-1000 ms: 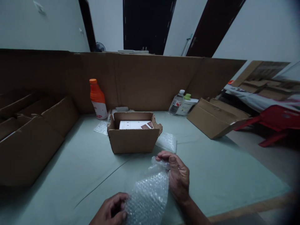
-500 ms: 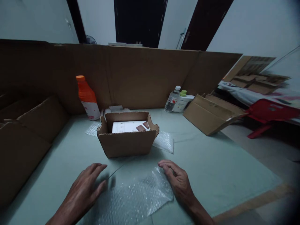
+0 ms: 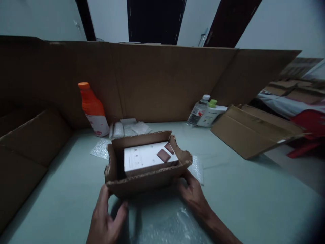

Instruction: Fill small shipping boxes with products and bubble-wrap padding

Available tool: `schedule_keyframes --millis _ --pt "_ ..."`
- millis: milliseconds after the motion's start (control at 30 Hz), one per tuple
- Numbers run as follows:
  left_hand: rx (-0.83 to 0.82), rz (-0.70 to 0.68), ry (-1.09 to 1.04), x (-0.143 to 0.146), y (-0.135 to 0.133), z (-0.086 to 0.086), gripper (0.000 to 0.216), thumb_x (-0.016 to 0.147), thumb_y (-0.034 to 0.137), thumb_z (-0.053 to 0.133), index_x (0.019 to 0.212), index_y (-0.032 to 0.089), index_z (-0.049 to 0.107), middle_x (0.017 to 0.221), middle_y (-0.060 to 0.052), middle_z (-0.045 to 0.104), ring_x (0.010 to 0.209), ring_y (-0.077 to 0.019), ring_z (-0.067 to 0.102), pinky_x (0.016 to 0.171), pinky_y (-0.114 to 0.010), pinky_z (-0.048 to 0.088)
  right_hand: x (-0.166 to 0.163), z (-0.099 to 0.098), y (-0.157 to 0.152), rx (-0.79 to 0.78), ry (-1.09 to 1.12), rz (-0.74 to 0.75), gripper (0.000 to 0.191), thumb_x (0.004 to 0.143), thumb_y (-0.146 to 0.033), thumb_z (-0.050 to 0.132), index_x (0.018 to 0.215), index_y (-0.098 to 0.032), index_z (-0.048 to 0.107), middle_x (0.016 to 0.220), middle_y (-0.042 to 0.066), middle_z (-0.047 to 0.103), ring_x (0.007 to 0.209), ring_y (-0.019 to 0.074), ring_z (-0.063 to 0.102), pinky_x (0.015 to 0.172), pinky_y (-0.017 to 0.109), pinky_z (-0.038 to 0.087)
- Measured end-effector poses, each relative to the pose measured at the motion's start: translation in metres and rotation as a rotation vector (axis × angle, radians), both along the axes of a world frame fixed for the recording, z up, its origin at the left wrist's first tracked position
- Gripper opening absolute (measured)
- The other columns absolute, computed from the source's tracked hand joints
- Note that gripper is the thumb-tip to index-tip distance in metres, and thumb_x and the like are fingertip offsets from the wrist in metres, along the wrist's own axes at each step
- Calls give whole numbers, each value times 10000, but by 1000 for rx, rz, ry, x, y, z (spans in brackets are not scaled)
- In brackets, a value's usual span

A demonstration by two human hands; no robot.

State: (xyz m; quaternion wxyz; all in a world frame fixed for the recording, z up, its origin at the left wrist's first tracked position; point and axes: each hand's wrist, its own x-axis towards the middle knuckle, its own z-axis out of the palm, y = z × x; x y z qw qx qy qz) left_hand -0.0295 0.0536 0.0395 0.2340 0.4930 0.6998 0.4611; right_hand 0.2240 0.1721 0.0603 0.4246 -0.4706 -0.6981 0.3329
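Observation:
A small open-topped cardboard box (image 3: pixel 142 187) stands in the middle of the table, slightly turned, with torn, wavy upper edges. Inside it lies a white carton (image 3: pixel 142 156) with brown squares printed on one end. At its front left corner is my left hand (image 3: pixel 108 217), fingers against the side and thumb apart in front. My right hand (image 3: pixel 194 196) grips the lower front right corner, some of its fingers hidden behind the cardboard. A sheet of clear bubble wrap (image 3: pixel 175 227) lies flat on the table between my forearms.
Behind the box sit bubble wrap pieces (image 3: pixel 141 128) and an orange-capped bottle (image 3: pixel 95 112). A clear water bottle (image 3: pixel 198 112) and a white green-capped bottle (image 3: pixel 211 115) lean at the back right, beside a cardboard piece (image 3: pixel 251 130). Tall cardboard panels (image 3: pixel 165 81) wall the rear.
Both hands have moved from above the bubble wrap sheet to the box's front corners. The box has come nearer and tilted, showing more of the white carton. The view has shifted slightly.

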Motion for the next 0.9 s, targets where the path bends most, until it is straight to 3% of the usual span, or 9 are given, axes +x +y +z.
schedule_keyframes --millis 100,167,300,433,533,600,667,767,900 --pt "-60 102 93 8 -32 -17 600 909 488 508 1466 316 364 1410 -134 519 1343 -393 475 1056 -592 459 10 -5 -13 29 -10 -30 306 857 -385 611 1074 -196 715 989 71 746 869 267 677 752 330 566" --pt "-83 101 112 4 -40 -18 602 920 492 492 1477 309 354 1405 -142 525 1337 -400 481 1044 -590 475 15 -6 -18 25 -34 -12 307 870 -377 609 1106 -206 705 1018 70 743 874 261 678 747 322 569" --pt "-26 -28 173 -7 -38 2 601 928 472 514 1471 260 364 1358 -149 564 1256 -358 559 975 -511 546 18 -5 -26 79 -70 -31 386 914 -353 581 1272 -215 627 1172 85 697 978 254 670 818 339 565" --pt "148 38 315 8 -62 11 666 947 281 504 1546 294 215 1523 -129 392 1360 -313 461 1095 -521 450 15 -8 -60 375 -133 -170 427 918 -227 577 1344 -235 557 1290 116 621 1184 288 584 994 445 491" --pt "193 -176 491 23 -90 -4 625 918 187 518 1503 298 328 1476 -116 471 1336 -296 489 1049 -483 492 0 -18 -101 479 -291 75 490 909 -159 555 1391 -238 514 1272 130 638 1185 284 583 1010 473 462" --pt "186 -399 637 26 -103 -18 537 891 176 547 1413 273 463 1419 -117 550 1297 -300 529 1011 -473 519 -10 -26 -122 436 -442 382 483 905 -187 568 1384 -240 534 1321 132 628 1204 291 577 995 476 468" --pt "160 -540 740 20 -111 -30 476 876 189 575 1347 244 534 1412 -125 577 1300 -314 533 1008 -478 523 -11 -34 -131 366 -556 547 443 905 -225 592 1347 -232 581 1378 131 602 1239 308 557 1005 499 460" --pt "130 -537 796 0 -122 -41 454 887 204 585 1338 241 548 1432 -118 574 1337 -311 512 1031 -472 512 14 -39 -125 286 -615 405 359 919 -232 590 1273 -201 640 1360 149 615 1228 321 564 1006 528 455" --pt "112 -417 779 -30 -137 -44 451 903 231 583 1348 289 533 1415 -103 584 1298 -301 555 990 -474 538 62 -32 -105 249 -582 184 271 945 -263 545 1166 -219 694 1247 138 680 1150 307 620 953 516 486"
